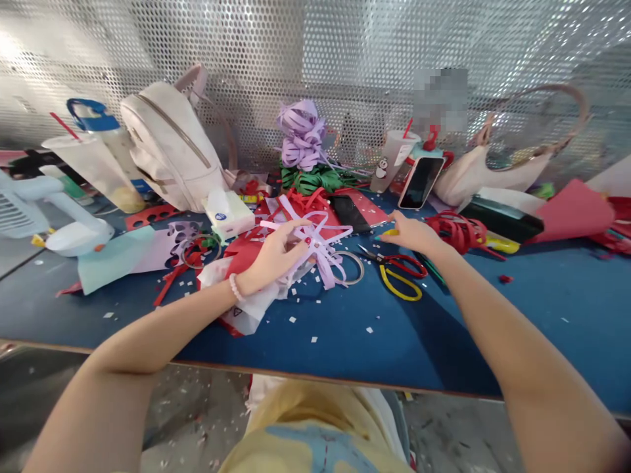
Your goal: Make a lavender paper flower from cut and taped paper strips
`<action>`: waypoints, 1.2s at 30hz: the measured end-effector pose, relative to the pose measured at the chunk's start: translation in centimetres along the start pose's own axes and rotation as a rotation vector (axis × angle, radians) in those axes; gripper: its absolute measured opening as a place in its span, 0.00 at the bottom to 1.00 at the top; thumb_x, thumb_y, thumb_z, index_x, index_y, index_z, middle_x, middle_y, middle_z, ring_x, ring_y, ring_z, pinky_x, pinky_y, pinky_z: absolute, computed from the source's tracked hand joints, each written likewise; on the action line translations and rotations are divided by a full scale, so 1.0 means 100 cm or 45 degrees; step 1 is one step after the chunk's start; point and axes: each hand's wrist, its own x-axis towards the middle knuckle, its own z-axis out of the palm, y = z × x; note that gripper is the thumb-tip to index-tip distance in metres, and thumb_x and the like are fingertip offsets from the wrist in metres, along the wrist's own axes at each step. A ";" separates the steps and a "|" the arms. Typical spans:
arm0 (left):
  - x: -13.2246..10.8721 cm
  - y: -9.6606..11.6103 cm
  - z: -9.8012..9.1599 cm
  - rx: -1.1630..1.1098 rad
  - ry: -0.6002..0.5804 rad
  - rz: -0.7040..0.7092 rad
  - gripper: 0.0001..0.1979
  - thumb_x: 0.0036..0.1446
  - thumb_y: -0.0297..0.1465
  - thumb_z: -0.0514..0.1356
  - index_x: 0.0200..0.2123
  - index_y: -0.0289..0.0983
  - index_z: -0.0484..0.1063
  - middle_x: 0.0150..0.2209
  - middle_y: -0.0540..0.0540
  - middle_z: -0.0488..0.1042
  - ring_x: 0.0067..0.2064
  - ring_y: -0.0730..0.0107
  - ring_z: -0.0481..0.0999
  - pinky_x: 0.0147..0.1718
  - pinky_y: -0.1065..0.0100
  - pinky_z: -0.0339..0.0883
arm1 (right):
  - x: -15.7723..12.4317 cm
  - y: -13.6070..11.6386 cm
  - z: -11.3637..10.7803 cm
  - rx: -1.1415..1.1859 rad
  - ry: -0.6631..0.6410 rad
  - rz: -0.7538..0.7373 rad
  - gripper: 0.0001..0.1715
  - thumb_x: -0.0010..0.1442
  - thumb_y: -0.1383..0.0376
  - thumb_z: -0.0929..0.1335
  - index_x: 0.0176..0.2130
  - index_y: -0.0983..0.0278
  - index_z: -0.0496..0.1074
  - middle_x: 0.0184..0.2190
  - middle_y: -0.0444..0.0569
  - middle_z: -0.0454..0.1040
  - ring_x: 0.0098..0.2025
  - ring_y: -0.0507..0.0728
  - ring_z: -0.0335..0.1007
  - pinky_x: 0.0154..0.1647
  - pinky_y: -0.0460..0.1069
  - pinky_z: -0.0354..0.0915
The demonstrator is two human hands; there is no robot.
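Observation:
My left hand [280,253], with a beaded bracelet at the wrist, pinches a bunch of looped light purple paper strips [325,253] over red paper and a white plastic bag [251,305]. Reaching across the table, my right hand [411,234] has its fingers bent down at a small yellow item [391,232] with a teal bit by it; its kind is unclear, and so is whether the fingers grip it. Just below that hand lie scissors [401,276] with one red and one yellow handle. A tape roll [363,266] rests beside the purple strips.
A tissue pack [227,213], a white backpack [170,144] and a purple paper flower [302,135] stand behind. A phone [421,182] leans near a cup [392,157]. Red paper strips [456,230] lie right, a white fan [73,226] left. Paper scraps dot the blue table [345,355].

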 end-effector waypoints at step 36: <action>0.001 0.034 -0.040 1.785 -0.320 -0.174 0.29 0.63 0.42 0.49 0.62 0.32 0.57 0.35 0.34 0.77 0.38 0.44 0.78 0.33 0.57 0.69 | -0.054 -0.031 -0.019 1.651 -0.258 -0.575 0.23 0.48 0.47 0.72 0.31 0.63 0.69 0.26 0.45 0.71 0.28 0.51 0.65 0.31 0.47 0.63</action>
